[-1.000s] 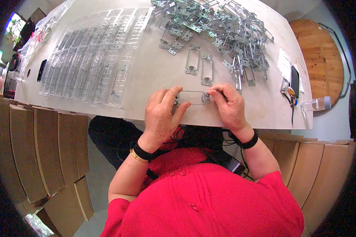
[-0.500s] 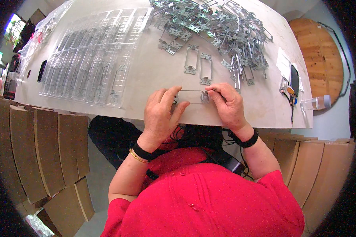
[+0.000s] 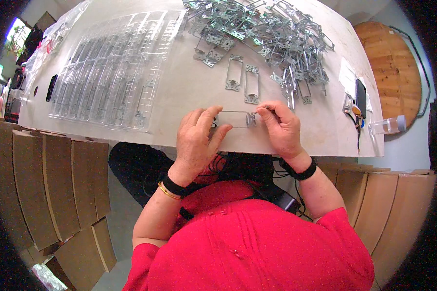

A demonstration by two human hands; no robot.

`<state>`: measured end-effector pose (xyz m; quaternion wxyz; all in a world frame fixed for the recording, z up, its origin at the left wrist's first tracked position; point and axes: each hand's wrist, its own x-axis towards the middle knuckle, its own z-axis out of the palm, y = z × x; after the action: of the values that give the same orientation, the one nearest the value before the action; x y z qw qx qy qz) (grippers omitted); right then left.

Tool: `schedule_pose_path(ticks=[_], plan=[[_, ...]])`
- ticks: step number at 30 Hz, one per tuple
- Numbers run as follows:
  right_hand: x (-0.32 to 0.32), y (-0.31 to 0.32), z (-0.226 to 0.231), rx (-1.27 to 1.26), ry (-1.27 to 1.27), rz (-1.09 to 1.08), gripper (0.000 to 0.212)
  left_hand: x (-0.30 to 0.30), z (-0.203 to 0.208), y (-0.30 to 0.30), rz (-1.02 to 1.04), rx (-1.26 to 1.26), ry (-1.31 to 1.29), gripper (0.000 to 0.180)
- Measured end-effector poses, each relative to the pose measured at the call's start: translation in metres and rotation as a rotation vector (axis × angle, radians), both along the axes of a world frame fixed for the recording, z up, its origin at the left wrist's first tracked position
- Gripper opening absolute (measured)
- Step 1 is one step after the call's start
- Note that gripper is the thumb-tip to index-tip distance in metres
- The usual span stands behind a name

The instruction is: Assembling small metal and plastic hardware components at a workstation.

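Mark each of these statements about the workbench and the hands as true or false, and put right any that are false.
1. Both hands hold one metal frame between them. True: the left hand and right hand grip the ends of the metal frame at the near edge of the table.
2. The pile of metal frames lies at the far left of the table. False: the pile of metal frames lies at the far right; clear plastic packets cover the left.
3. Two single frames lie flat just beyond the hands. True: the two single frames lie side by side.
4. The plastic bottle stands upright. False: the plastic bottle lies on its side at the right edge.
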<state>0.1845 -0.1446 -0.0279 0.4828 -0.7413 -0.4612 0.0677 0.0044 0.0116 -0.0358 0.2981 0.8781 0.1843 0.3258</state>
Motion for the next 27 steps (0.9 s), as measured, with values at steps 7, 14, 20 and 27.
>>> schedule_pose_path(ticks=[7,14,20,27], plan=[[-0.001,-0.003,-0.005,0.151,0.223,0.02,0.014,0.002,-0.003,-0.003,0.07,-0.014,0.006,0.042],[0.0,-0.006,0.0,0.035,0.056,0.08,0.011,0.002,-0.003,-0.003,0.076,-0.003,-0.007,0.041],[-0.002,-0.003,0.004,0.03,0.006,0.059,0.009,0.002,-0.004,-0.003,0.083,-0.009,-0.009,0.041],[-0.002,-0.004,0.007,-0.007,-0.072,0.059,0.008,0.003,-0.005,-0.003,0.083,-0.009,-0.019,0.041]])
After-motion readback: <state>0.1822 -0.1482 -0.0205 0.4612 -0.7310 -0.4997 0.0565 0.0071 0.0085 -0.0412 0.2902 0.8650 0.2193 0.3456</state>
